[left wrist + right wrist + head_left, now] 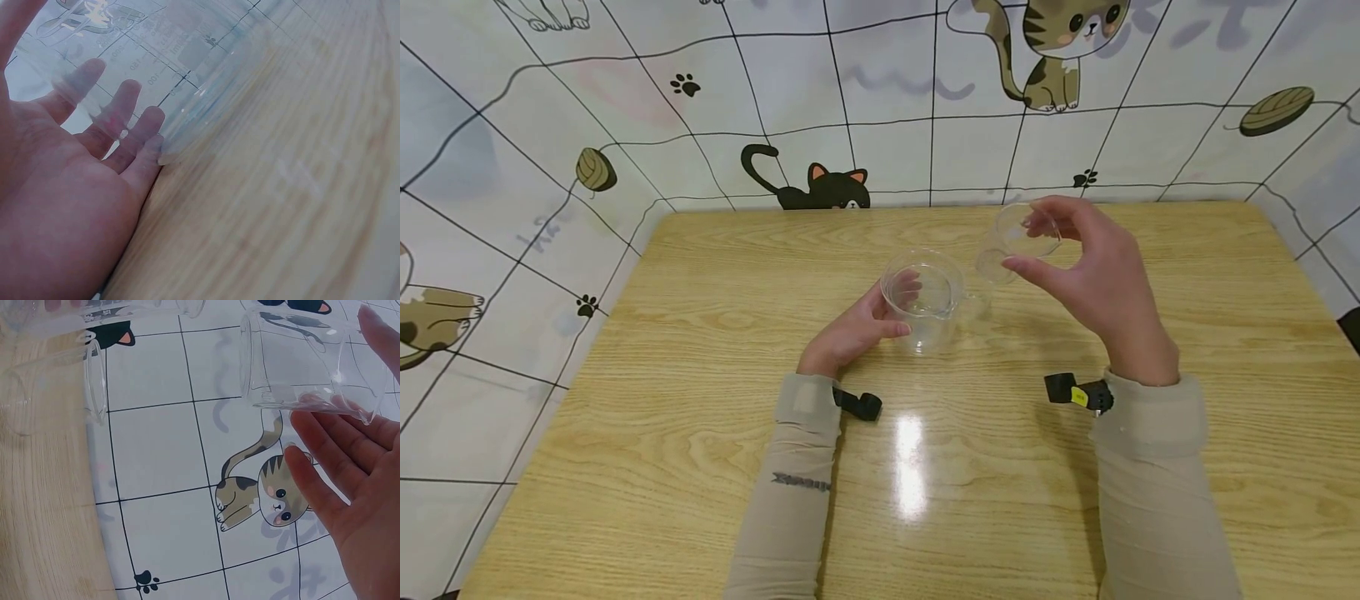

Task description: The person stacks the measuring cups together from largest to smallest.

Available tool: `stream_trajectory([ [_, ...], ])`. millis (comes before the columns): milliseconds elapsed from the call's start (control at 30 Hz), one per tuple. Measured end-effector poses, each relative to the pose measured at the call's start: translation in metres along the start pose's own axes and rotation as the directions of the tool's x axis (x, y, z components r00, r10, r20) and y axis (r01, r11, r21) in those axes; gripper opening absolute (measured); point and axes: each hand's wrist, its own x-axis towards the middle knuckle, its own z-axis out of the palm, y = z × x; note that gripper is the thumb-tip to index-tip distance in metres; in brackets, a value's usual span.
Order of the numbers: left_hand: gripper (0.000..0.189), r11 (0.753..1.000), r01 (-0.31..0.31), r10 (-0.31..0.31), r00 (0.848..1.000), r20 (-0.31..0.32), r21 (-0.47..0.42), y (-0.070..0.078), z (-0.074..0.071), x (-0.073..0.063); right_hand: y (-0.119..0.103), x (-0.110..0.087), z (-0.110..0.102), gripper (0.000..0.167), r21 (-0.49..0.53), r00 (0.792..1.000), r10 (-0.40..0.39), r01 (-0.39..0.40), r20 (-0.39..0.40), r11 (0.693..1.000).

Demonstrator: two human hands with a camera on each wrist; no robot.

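Observation:
On the wooden table, my left hand [861, 329] grips a clear measuring cup [928, 329], thumb on the near side and fingers round the far side. Its mouth faces up, and printed volume marks show through its wall in the left wrist view. To the right, my right hand [1090, 267] holds a clear cup [300, 359] near the rim between thumb and fingers, raised above the tabletop. A small lip shows at that rim. In the right wrist view another clear cup [53, 390] stands on the table beside the measuring cup.
A light wood-grain table [700, 433] spans the work area. White cloth with cat drawings and black grid lines [895, 100] hangs behind it and along the sides. A bright light reflection [910, 467] lies on the near tabletop.

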Motion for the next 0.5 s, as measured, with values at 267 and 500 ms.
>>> stream_trajectory([
  [267,0.07,1.0,-0.005,0.005,1.0,0.001,-0.009,-0.0007,-0.0001,0.0005,-0.0007,0.0001,0.0014,0.054,0.005,1.0,-0.007,0.007,0.006,1.0],
  [500,0.07,1.0,0.005,-0.005,1.0,-0.008,-0.004,-0.0006,-0.0002,0.0005,-0.0051,0.0011,0.0059,0.057,0.003,0.999,-0.015,0.014,0.045,1.0],
])
